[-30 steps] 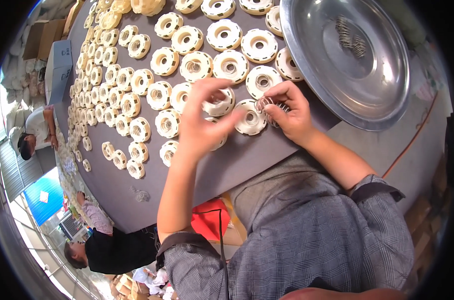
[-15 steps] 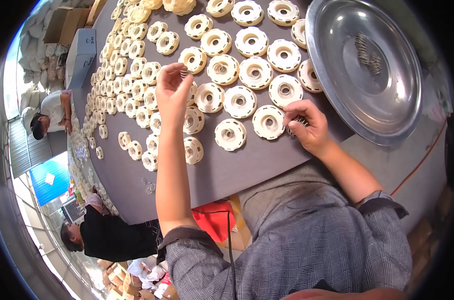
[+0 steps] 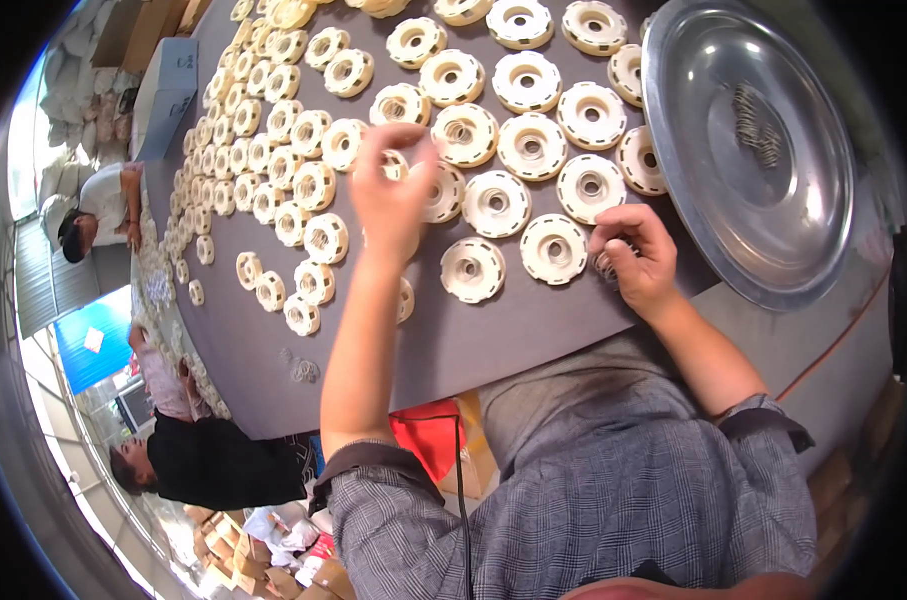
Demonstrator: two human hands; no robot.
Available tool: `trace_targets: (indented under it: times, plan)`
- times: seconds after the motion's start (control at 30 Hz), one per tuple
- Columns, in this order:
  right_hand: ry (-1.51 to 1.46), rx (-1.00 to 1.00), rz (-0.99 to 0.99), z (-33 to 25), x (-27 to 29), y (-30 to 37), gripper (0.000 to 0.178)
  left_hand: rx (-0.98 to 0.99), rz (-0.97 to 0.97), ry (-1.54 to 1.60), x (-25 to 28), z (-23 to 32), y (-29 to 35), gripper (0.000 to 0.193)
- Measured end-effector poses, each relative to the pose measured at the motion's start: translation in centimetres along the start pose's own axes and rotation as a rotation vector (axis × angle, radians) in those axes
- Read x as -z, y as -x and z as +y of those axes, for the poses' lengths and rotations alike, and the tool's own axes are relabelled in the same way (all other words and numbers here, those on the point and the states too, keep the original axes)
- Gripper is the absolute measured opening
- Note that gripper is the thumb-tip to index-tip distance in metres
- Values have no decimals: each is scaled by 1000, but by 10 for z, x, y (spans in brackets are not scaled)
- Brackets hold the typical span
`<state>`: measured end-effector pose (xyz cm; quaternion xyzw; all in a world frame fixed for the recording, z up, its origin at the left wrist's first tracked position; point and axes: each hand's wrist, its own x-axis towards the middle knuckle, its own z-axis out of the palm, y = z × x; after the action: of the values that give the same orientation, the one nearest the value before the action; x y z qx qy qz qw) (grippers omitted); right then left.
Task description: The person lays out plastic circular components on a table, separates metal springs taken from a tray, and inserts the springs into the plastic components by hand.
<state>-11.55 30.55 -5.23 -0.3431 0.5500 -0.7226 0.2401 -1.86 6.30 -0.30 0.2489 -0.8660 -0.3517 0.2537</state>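
Observation:
My left hand (image 3: 391, 195) is raised over the cream plastic rings, its fingers curled and smeared by motion. Whether anything is between its fingertips cannot be made out. Just beyond it, a cream ring (image 3: 400, 104) has a coil spring inside. My right hand (image 3: 641, 258) is closed around several small metal coil springs (image 3: 605, 265), partly hidden by the fingers. It is at the right of a notched cream ring (image 3: 554, 249) near the table's front edge. Springs also sit in nearby rings, such as the one in front (image 3: 472, 270).
A large round metal tray (image 3: 813, 220) with a pile of springs (image 3: 756, 125) overhangs the table's right edge. Many more rings (image 3: 283, 120) spread over the grey table (image 3: 473, 350) to the left. A few loose springs (image 3: 303, 369) lie front left. Other people (image 3: 223, 465) are on the left.
My left hand has moved right and slightly nearer; the spring seen in its fingers before is no longer visible there. A spring now shows in the ring beyond it. The whole view has shifted slightly.

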Motion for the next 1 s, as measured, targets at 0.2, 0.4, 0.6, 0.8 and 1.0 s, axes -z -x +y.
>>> trace_targets:
  times: [0.2,0.4,0.6,0.8,1.0]
  plan:
    - [-518,-334,197,-28,-36,-4,23,-454,-334,30,-21,90,71,44]
    - [-728,-730,-60,-46,-47,1,29,-234,-117,48,-4,79,98,36]
    - [-453,-679,-216,-28,-55,21,33,-270,-29,-116,17,87,127,35]
    - [-493,-626,-207,-29,-74,35,32,-140,12,78,28,83,149,36]
    - [-407,-601,-205,-29,-93,32,14,-86,85,35,32,81,166,24]
